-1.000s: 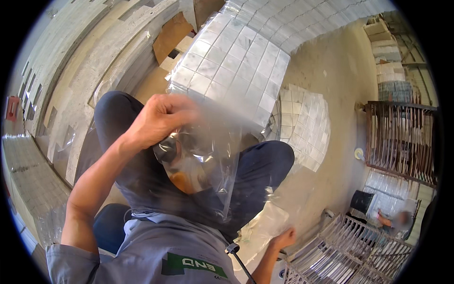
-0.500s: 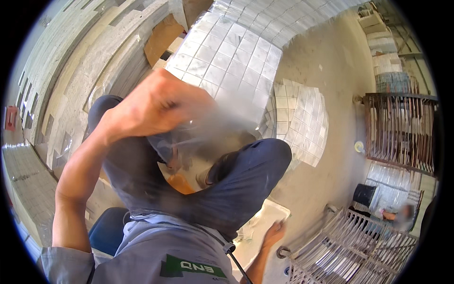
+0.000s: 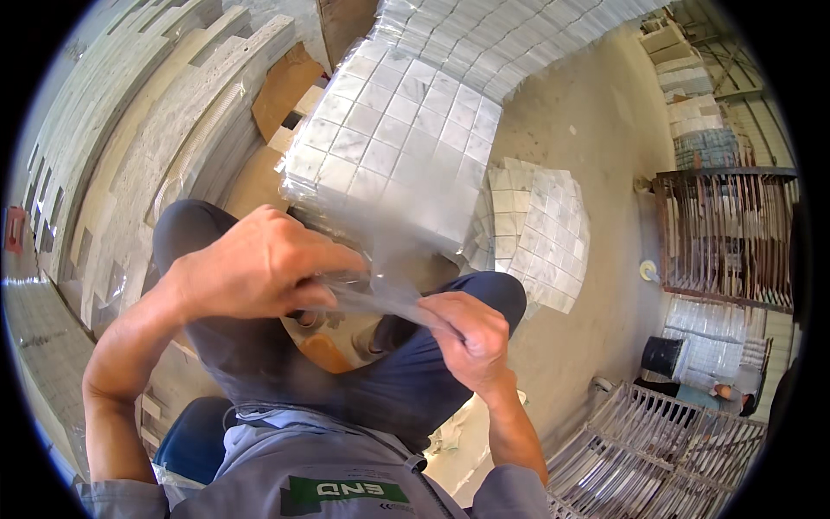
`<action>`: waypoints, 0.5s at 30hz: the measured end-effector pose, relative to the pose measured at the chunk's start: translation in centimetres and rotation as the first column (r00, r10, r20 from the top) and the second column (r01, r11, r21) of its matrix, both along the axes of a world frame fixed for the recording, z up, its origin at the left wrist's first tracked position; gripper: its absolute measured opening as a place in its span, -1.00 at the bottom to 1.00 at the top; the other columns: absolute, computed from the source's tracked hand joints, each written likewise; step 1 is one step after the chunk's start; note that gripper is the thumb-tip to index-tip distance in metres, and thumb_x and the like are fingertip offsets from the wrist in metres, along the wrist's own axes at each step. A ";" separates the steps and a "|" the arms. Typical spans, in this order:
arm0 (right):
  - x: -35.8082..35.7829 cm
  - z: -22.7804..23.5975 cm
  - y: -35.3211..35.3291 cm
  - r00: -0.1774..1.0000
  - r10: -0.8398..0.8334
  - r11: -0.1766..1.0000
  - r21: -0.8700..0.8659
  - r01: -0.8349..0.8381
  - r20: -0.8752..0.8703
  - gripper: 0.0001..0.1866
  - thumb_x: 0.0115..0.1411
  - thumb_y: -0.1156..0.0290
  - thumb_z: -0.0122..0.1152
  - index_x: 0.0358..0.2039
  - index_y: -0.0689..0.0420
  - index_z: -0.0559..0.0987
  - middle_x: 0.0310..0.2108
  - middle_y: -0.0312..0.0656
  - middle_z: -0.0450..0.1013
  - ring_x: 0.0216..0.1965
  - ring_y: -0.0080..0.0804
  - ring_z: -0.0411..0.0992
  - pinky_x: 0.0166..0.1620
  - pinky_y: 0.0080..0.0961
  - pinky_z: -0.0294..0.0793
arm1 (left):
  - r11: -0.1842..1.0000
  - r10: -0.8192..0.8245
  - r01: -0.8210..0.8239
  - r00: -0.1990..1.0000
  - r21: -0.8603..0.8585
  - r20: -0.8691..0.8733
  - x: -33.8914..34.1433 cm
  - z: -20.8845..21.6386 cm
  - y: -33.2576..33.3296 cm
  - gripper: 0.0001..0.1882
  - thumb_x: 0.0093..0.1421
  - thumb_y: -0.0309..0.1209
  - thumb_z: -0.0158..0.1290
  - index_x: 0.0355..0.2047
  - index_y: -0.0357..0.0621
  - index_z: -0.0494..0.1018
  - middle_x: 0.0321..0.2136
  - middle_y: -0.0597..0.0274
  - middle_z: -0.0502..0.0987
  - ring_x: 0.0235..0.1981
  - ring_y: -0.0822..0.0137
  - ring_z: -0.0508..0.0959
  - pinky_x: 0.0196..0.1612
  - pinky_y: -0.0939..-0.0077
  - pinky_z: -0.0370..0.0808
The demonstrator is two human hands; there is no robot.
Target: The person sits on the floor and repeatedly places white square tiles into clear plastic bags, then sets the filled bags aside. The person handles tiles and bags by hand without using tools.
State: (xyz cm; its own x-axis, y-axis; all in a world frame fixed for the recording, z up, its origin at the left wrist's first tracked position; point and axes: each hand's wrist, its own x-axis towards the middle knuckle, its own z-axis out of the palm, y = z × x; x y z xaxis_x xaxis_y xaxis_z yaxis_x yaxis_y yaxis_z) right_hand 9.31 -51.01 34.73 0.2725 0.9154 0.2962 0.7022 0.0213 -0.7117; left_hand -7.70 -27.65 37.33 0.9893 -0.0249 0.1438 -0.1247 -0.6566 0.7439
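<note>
A strip of clear plastic film (image 3: pixel 380 298) stretches between my hands above my lap, partly smeared by motion. My left hand (image 3: pixel 272 264) pinches its left end with thumb and bent fingers. At the other end, my right hand (image 3: pixel 467 333) has closed fingers on the film. Just beyond my knees stands a stack of white marble mosaic tile sheets (image 3: pixel 389 130), its near side wrapped in clear film. Loose tile sheets (image 3: pixel 549 229) lie fanned on the floor to the right of the stack.
Stacks of long stone strips (image 3: pixel 173 112) stand along the left. Behind the tile stack are more film-wrapped tiles (image 3: pixel 510 35). Metal racks holding thin slabs (image 3: pixel 726 238) line the right side, with a slatted crate (image 3: pixel 648 450) nearer. Another person's arm (image 3: pixel 724 392) shows at far right.
My right hand has come up from the white tray at lower right to the film. My left hand has lowered slightly, and the film now spans both hands.
</note>
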 end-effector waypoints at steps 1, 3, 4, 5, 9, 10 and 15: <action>0.2 0.4 0.0 0.997 -0.019 0.999 -0.051 0.015 -0.070 -0.78 -0.08 0.69 0.29 -0.34 0.28 0.59 -0.45 -0.08 0.54 -0.44 -0.20 0.54 -0.36 -0.45 0.52 | 1.000 0.012 -0.011 0.999 0.025 -0.032 -0.1 -0.6 0.8 -0.72 0.00 -0.37 0.24 -0.26 -0.18 0.54 -0.51 0.12 0.55 -0.51 0.06 0.53 -0.43 0.28 0.43; 0.7 0.0 -0.1 0.984 -0.071 0.989 -0.137 0.049 -0.161 -0.85 0.00 0.66 0.26 -0.36 0.28 0.60 -0.47 -0.07 0.54 -0.47 -0.23 0.53 -0.38 -0.49 0.49 | 0.997 0.035 -0.028 0.995 0.076 -0.094 -0.1 -1.9 2.1 -0.78 -0.03 -0.41 0.23 -0.34 -0.16 0.54 -0.50 0.13 0.53 -0.44 0.06 0.54 -0.36 0.28 0.46; 1.2 0.1 -0.1 0.982 -0.092 0.982 -0.180 0.061 -0.166 -0.87 0.02 0.65 0.25 -0.36 0.28 0.60 -0.48 -0.08 0.54 -0.48 -0.24 0.53 -0.38 -0.49 0.49 | 0.996 0.073 -0.066 0.990 0.061 -0.117 0.1 -2.1 2.4 -0.87 -0.01 -0.47 0.21 -0.42 -0.20 0.53 -0.47 0.12 0.51 -0.40 0.05 0.53 -0.31 0.28 0.46; 1.7 0.2 -0.1 0.979 -0.112 0.972 -0.223 0.073 -0.170 -0.88 0.04 0.64 0.24 -0.36 0.28 0.61 -0.48 -0.08 0.54 -0.48 -0.26 0.53 -0.39 -0.50 0.48 | 0.998 0.064 -0.065 0.994 -0.017 -0.092 0.4 -2.3 2.7 -0.88 0.00 -0.49 0.20 -0.42 -0.21 0.53 -0.47 0.12 0.52 -0.39 0.06 0.53 -0.30 0.30 0.46; 2.7 0.5 0.5 0.958 -0.050 0.983 -0.183 -0.003 -0.283 -0.92 0.05 0.54 0.30 -0.43 0.27 0.59 -0.18 0.02 0.53 -0.19 -0.24 0.54 -0.15 -0.47 0.50 | 0.935 0.081 -0.103 0.994 -0.340 -0.079 1.2 -3.4 3.7 -0.90 0.08 -0.51 0.15 -0.42 -0.30 0.49 -0.45 0.12 0.55 -0.39 0.22 0.56 -0.27 0.43 0.46; 2.9 0.2 0.6 0.933 -0.031 0.990 -0.137 -0.020 -0.358 -0.90 0.03 0.53 0.33 -0.46 0.26 0.57 -0.12 0.06 0.50 -0.11 -0.19 0.50 -0.07 -0.41 0.45 | 0.900 0.089 -0.154 0.981 -0.409 -0.175 1.1 -2.3 4.0 -0.88 0.11 -0.49 0.15 -0.41 -0.32 0.50 -0.44 0.12 0.56 -0.38 0.26 0.56 -0.26 0.44 0.45; 1.6 0.1 1.2 0.606 0.120 0.993 0.092 -0.077 -0.786 -0.76 -0.05 0.51 0.41 -0.59 0.18 0.43 0.04 0.25 0.37 0.17 0.05 0.29 0.22 -0.18 0.19 | 0.861 0.110 -0.202 0.970 -0.466 -0.217 -0.1 -2.1 4.6 -0.82 0.15 -0.43 0.17 -0.39 -0.36 0.51 -0.51 0.18 0.55 -0.44 0.39 0.55 -0.34 0.54 0.44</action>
State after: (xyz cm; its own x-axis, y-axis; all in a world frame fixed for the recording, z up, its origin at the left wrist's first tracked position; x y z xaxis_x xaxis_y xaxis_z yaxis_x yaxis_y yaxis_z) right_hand 10.89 -49.77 34.83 0.3290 0.9429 0.0512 -0.1396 0.1021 -0.9849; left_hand -7.78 -23.01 35.23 0.9841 0.1589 -0.0793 0.1122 -0.2105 0.9711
